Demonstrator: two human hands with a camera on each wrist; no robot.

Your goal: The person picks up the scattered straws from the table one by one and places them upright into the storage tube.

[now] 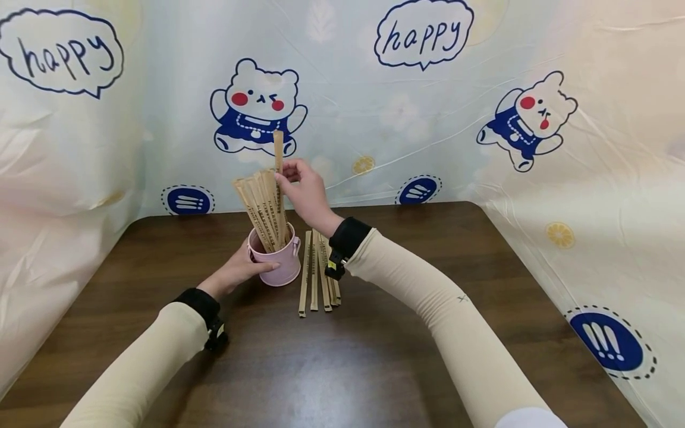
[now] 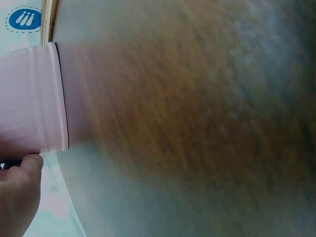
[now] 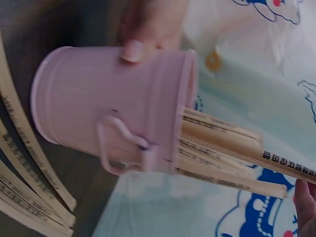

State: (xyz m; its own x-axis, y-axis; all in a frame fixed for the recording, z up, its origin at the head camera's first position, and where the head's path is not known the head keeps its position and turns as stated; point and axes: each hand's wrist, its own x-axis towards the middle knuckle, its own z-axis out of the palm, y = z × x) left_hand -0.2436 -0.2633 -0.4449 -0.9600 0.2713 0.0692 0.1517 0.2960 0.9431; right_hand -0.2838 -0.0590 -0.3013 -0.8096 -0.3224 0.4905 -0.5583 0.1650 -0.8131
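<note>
Head view: the left hand [image 1: 238, 268] grips the pail [image 1: 289, 263], thumb across its front wall. The right hand [image 1: 310, 193] pinches a stick [image 1: 279, 145] that stands upright, its lower part inside the pail beside the bunch [image 1: 257, 196]. Loose sticks [image 1: 314, 279] lie on the table [image 1: 374, 362], just beside the pail. The stick looks light, fairly stiff and papery (it could crease if squeezed hard); the upper half seems the best hold. "happy" is written twice on the curtain [image 1: 342, 107], with "!!!"-like marks.

Left wrist view: one digit touches the pail's side; the other fingers' grip I cannot tell here.

Right wrist view: right fingertips meet the stick at the edge. Its dark print is Chinese-looking, too blurred to read.
</note>
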